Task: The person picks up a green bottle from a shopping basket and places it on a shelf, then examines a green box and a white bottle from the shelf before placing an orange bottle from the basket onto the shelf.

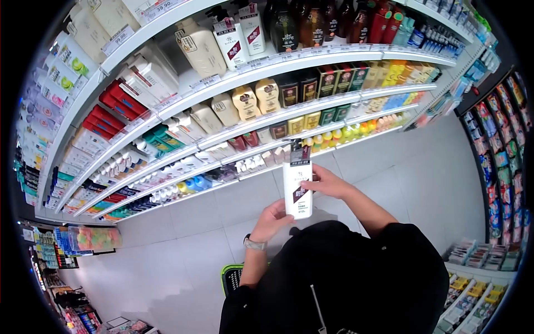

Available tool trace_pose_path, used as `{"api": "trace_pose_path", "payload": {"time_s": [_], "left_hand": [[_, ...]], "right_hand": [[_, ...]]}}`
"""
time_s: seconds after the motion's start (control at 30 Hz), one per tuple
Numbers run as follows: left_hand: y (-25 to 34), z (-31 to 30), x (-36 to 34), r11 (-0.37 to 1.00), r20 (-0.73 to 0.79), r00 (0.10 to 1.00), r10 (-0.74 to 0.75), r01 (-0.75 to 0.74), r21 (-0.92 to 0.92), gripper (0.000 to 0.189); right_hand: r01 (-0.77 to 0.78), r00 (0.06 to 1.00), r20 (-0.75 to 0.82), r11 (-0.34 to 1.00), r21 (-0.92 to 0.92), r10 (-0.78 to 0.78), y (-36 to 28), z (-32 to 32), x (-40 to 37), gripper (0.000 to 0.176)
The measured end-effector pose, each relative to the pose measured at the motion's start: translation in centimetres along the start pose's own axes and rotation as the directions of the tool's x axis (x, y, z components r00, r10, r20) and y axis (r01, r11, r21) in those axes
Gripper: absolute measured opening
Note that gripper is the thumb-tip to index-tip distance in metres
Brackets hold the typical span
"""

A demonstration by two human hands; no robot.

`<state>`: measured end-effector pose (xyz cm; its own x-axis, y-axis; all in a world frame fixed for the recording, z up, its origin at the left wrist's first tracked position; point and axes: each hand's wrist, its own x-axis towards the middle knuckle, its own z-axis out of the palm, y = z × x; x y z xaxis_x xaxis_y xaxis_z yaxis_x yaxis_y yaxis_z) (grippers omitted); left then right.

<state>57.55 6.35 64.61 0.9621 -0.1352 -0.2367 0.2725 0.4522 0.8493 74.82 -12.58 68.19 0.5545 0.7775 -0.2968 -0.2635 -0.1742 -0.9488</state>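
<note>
A white pump bottle of shampoo point(301, 205), with a dark pump and a dark label band, is held upright in front of my body. My left hand point(271, 222) grips its lower left side, fingers curled at the base. From the right, my right hand point(328, 182) holds the bottle's side, its thumb across the front label. Two similar white pump bottles point(231, 45) stand on the upper shelf, beside a cream-coloured bottle point(199, 47).
Curved shelves point(256, 69) full of bottles run along the front and left. A green-rimmed black basket point(230, 278) is low beside my left arm. Racks of colourful packets point(497, 147) line the right. Grey floor tiles point(183, 250) spread below; a clear bin point(99, 237) stands left.
</note>
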Motion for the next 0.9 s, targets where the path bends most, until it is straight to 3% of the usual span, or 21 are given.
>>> {"api": "trace_pose_path", "payload": {"time_s": [0.13,0.17,0.33,0.43,0.5,0.63,0.73,0.77,0.8,0.9], "left_hand": [[3.2,-1.9,3.6,0.999,-0.024,0.999,0.025,-0.024,0.047,0.050],[3.9,-2.2,4.6,1.000,-0.045,0.999,0.019,-0.019,0.006,0.049],[8.4,-3.1,9.7,0.985,-0.092,0.992,0.087,-0.072,0.154,0.044],[9.9,-3.9,13.0,0.974,-0.145,0.978,0.148,-0.119,0.190,0.041],[10.8,-4.3,15.2,0.963,-0.192,0.963,0.188,-0.142,0.229,0.042],[12.1,-4.1,19.0,0.947,-0.287,0.907,0.308,-0.263,0.185,0.048],[13.0,-3.0,21.3,0.911,-0.272,0.874,0.403,-0.412,0.027,0.054],[13.3,-3.1,21.7,0.928,-0.224,0.903,0.367,-0.371,0.023,0.064],[13.9,-2.2,22.1,0.906,-0.204,0.889,0.411,-0.423,-0.017,0.068],[16.5,0.4,23.0,0.847,-0.094,0.855,0.510,-0.518,-0.120,0.082]], "right_hand": [[0.018,1.000,-0.023,1.000,0.005,-0.017,-1.8,-2.2,3.7,0.058],[0.037,0.998,-0.047,0.999,-0.008,-0.037,-2.3,-2.8,4.5,0.062],[0.170,0.967,-0.166,0.976,-0.139,-0.192,-5.5,-5.9,7.5,0.072],[0.236,0.957,-0.176,0.972,0.004,-0.231,-9.2,-6.7,8.5,0.075],[0.267,0.941,-0.199,0.962,-0.063,-0.274,-12.2,-6.8,8.9,0.073],[0.380,0.889,-0.203,0.909,-0.172,-0.410,-15.7,-8.4,11.4,0.069],[0.440,0.832,-0.238,0.857,-0.267,-0.501,-19.1,-9.2,13.1,0.070],[0.445,0.823,-0.247,0.851,-0.279,-0.511,-20.6,-9.1,13.3,0.072],[0.492,0.799,-0.233,0.825,-0.277,-0.555,-21.6,-9.2,14.0,0.073],[0.492,0.733,-0.214,0.721,-0.488,-0.645,-24.5,-9.4,15.4,0.074]]}}
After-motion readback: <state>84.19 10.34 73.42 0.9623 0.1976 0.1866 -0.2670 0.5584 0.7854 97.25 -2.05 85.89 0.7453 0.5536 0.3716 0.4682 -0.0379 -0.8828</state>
